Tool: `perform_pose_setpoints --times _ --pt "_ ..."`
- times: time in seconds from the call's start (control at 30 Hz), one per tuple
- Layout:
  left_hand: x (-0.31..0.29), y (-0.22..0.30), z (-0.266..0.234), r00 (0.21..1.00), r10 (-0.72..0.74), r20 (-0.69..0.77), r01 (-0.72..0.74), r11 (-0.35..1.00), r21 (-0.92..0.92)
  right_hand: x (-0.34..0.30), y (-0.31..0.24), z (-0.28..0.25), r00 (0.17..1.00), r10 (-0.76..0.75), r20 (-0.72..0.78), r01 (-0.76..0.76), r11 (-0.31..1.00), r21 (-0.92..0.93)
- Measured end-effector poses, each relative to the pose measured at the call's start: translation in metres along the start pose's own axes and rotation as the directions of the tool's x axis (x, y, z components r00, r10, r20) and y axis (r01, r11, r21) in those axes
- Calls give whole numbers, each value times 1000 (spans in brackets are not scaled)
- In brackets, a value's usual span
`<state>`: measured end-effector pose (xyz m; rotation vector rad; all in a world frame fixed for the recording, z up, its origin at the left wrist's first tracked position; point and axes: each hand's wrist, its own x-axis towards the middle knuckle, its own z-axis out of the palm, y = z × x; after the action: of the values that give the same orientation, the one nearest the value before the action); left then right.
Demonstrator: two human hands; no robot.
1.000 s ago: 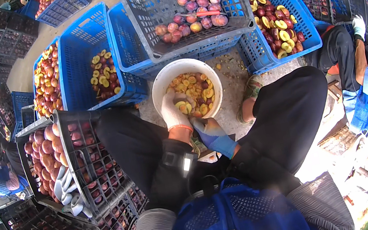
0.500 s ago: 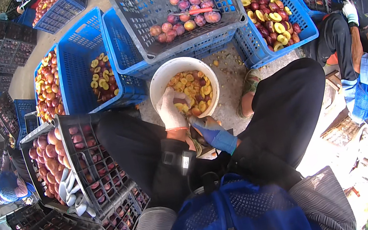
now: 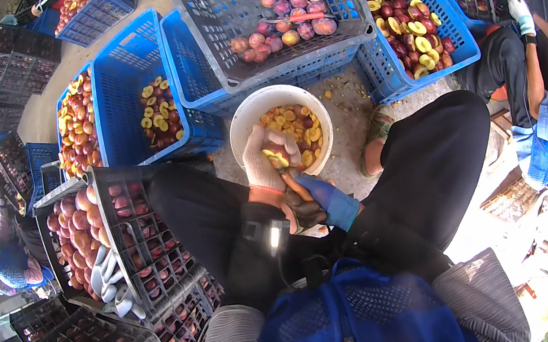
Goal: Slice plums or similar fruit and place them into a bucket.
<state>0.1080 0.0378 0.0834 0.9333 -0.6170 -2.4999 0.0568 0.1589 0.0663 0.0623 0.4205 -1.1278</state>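
My left hand (image 3: 262,164), in a white glove, grips a halved yellow-fleshed fruit (image 3: 278,158) over the near rim of a white bucket (image 3: 237,127). The bucket holds several yellow pits and fruit scraps. My right hand (image 3: 306,200), with a blue cuff at the wrist, sits just below the left one. Its fingers are closed around a small tool (image 3: 288,177) whose tip touches the fruit. Both hands are between my knees in black trousers.
A grey crate of whole peaches (image 3: 291,18) rests on blue crates behind the bucket. Blue crates of halved fruit (image 3: 159,110) (image 3: 410,30) flank it. Dark crates of peaches (image 3: 78,224) stand at my left. One person sits at the right (image 3: 538,88), another at the left (image 3: 1,263).
The hands stay together at the bucket's near rim. The left hand has turned the fruit slightly, and the camera view has shifted a little.
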Motion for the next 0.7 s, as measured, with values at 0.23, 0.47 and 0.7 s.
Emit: perform_pose_setpoints --times 0.23,0.47,0.7 --pt "3 31 -6 890 178 -419 -277 942 -188 12 -6 -6 973 -123 -198 169 957 234" --pt "6 127 -25 374 786 -493 -477 619 625 4 -20 4 656 -356 -666 311 931 -192" --pt "21 111 -11 679 733 47 245 -286 926 -18 -53 8 465 -509 -724 548 808 -216"
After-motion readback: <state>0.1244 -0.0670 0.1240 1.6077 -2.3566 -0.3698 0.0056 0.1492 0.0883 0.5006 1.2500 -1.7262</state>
